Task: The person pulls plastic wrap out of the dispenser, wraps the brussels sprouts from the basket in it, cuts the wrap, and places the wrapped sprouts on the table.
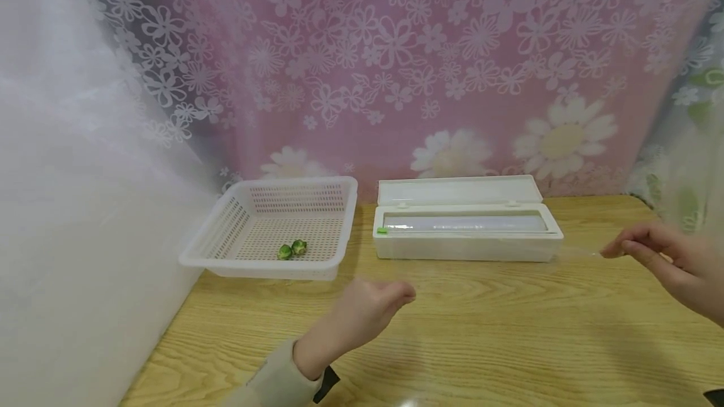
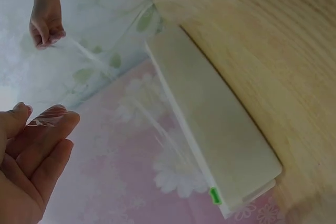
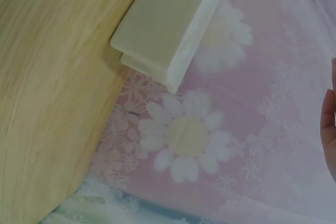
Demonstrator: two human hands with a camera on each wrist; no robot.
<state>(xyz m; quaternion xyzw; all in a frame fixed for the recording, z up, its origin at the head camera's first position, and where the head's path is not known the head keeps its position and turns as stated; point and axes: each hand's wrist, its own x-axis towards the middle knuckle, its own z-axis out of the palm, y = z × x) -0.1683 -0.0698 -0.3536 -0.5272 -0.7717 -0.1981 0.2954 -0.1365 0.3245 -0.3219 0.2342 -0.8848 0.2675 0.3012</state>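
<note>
Clear plastic wrap (image 2: 48, 117) shows between the thumb and fingertips of my left hand (image 1: 359, 314), which pinches it in front of the dispenser. Farther right, my right hand (image 1: 673, 264) pinches another part of the thin film, stretched towards the dispenser. Only part of the right hand shows at the edge of the right wrist view. Between and behind the hands stands a white wrap dispenser box (image 1: 469, 250), its lid (image 1: 459, 191) raised. Inside lies a roll of wrap (image 1: 469, 223); a green slider (image 1: 382, 230) sits at the left front. The film's full outline is hard to see.
A white plastic basket (image 1: 195, 261) stands left of the dispenser with two Brussels sprouts (image 1: 291, 250) in it. Everything rests on a wood-grain table (image 1: 486, 344). A pink flowered curtain (image 1: 362, 55) hangs behind, and pale sheeting (image 1: 73, 174) hangs at the left.
</note>
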